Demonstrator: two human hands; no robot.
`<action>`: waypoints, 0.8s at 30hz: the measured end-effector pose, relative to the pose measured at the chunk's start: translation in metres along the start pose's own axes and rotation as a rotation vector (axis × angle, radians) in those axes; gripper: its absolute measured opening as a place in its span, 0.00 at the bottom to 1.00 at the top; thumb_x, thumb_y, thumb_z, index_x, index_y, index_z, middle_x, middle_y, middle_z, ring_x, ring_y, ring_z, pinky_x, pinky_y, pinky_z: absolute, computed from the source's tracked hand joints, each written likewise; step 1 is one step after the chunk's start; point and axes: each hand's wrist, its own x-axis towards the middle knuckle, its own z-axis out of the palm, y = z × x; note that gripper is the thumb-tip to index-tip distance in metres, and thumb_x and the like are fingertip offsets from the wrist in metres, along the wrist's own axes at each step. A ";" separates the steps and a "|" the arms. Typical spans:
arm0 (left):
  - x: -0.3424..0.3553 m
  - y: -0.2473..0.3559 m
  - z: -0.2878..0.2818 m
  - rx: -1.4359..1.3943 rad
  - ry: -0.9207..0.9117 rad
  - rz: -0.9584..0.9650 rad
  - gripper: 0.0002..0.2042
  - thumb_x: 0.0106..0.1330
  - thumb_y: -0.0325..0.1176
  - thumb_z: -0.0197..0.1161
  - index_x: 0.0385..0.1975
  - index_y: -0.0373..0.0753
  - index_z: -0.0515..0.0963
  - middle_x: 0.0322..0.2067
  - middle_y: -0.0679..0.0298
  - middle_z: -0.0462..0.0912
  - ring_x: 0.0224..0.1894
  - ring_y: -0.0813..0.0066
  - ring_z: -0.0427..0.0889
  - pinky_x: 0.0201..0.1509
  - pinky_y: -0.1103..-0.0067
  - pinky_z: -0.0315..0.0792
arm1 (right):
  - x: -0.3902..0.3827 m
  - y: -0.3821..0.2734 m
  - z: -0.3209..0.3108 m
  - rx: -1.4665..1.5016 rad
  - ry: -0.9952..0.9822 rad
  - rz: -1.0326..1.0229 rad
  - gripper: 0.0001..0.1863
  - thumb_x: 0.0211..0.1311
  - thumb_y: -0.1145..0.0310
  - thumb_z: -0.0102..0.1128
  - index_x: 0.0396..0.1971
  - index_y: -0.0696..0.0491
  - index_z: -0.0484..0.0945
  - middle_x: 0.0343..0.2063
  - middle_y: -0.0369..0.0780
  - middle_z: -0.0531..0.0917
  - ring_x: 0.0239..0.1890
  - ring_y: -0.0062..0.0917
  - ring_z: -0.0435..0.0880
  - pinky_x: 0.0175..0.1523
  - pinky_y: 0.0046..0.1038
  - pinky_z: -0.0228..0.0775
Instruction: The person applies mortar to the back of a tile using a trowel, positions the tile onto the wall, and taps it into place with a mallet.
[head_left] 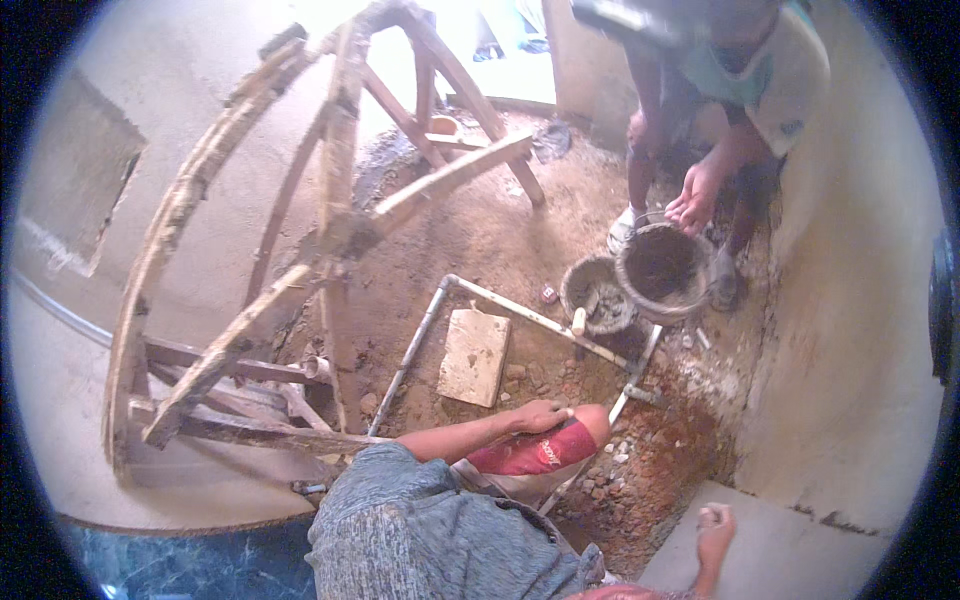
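My left hand (540, 416) rests on the red fabric (530, 450) over my raised knee, fingers loosely apart. My right hand (714, 530) is at lower right over a pale grey slab (668, 555), fingers curled; whether it holds anything is unclear. Beyond my knee lie a dirt-smeared cream block (474, 355) and a frame of white pipes (410, 360) on the dirt floor. A co-worker's hand (693, 200) is at the wire handle of a mortar-crusted bucket (660, 295), beside a second bucket (593, 320) with grey material in it.
A rough wooden trestle (340, 230) fills the left side, its beams reaching over the floor. The co-worker (750, 90) stands bent at upper right against a plastered wall (850, 300). Rubble (620, 460) lies right of my knee; blue marble-patterned tiles (180, 555) edge the lower left.
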 end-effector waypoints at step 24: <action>-0.286 0.197 -0.795 0.675 1.137 -0.631 0.45 0.48 0.57 0.65 0.60 0.31 0.59 0.52 0.48 0.70 0.54 0.53 0.69 0.58 0.66 0.62 | -0.170 -0.038 -0.141 -1.017 -0.576 -0.072 0.19 0.54 0.56 0.57 0.43 0.51 0.77 0.44 0.46 0.78 0.54 0.38 0.71 0.60 0.50 0.55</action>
